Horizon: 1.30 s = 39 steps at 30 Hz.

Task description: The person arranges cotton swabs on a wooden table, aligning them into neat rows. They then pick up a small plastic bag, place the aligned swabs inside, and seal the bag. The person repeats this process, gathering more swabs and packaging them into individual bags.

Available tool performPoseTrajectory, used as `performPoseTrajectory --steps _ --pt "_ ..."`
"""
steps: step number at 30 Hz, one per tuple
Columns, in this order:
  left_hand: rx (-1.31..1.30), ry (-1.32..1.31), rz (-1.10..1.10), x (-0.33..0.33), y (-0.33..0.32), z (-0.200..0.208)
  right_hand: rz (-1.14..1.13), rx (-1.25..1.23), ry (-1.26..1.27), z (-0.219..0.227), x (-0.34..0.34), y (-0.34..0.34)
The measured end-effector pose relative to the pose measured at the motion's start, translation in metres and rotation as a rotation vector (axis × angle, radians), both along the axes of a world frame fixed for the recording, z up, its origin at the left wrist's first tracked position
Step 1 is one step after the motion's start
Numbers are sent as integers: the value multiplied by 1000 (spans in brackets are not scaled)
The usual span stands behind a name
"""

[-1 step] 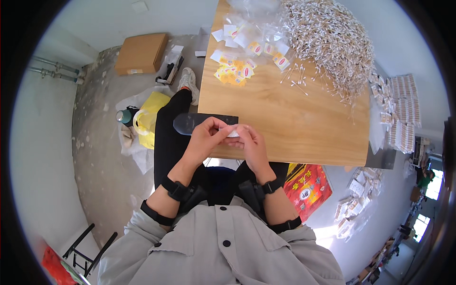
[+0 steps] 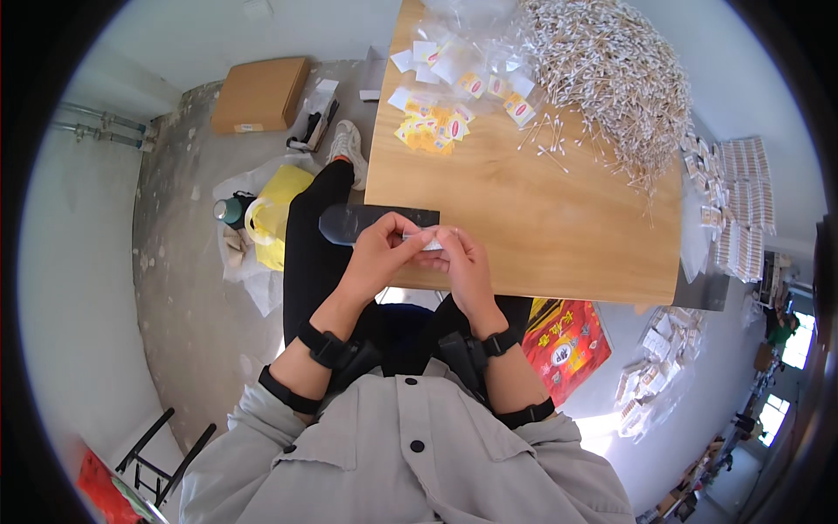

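My left hand (image 2: 390,244) and my right hand (image 2: 463,257) meet over the table's near edge. Both have their fingers closed on a small bundle of cotton swabs (image 2: 432,245), its white tips showing between them. The fingers cover most of the bundle. Just left of the hands lies a dark flat panel (image 2: 347,223), partly sticking out past the table edge. Farther off on the wooden table (image 2: 489,196) is a large heap of loose cotton swabs (image 2: 611,79), with a few strays (image 2: 546,140) beside it.
Yellow-and-white printed cards (image 2: 434,128) and clear plastic bags (image 2: 476,52) lie at the far left of the table. Packed swabs (image 2: 746,183) are stacked beyond its right edge, more packs (image 2: 659,358) lower down. On the floor are a yellow bag (image 2: 281,196), a green-topped bottle (image 2: 228,210) and a cardboard box (image 2: 259,94).
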<state>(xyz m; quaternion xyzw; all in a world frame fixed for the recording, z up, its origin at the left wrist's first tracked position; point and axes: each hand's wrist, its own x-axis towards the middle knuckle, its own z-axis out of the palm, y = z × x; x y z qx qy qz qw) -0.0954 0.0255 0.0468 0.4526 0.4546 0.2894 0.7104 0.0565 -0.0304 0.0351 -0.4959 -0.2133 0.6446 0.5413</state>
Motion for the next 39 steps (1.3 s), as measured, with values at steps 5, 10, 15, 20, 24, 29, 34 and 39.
performPoseTrajectory --steps 5,10,15,20,24,29,34,39 --pt "9 -34 58 9 -6 -22 -13 33 -155 1 -6 -1" --pt "62 -88 98 7 -9 -19 24 -2 -75 6 -3 0" --pt "680 255 -175 -8 -10 22 105 -109 2 4 12 6" --pt "693 354 -227 -9 -8 20 119 -121 78 1 17 10" --pt "741 377 -284 -16 1 13 205 6 -607 37 20 9" --pt "784 398 -275 -16 3 12 402 419 -1359 62 15 6" --pt "595 312 -179 -14 3 14 443 485 -1454 52 18 12" --pt "732 357 -242 -19 9 7 475 506 -1457 53 18 17"
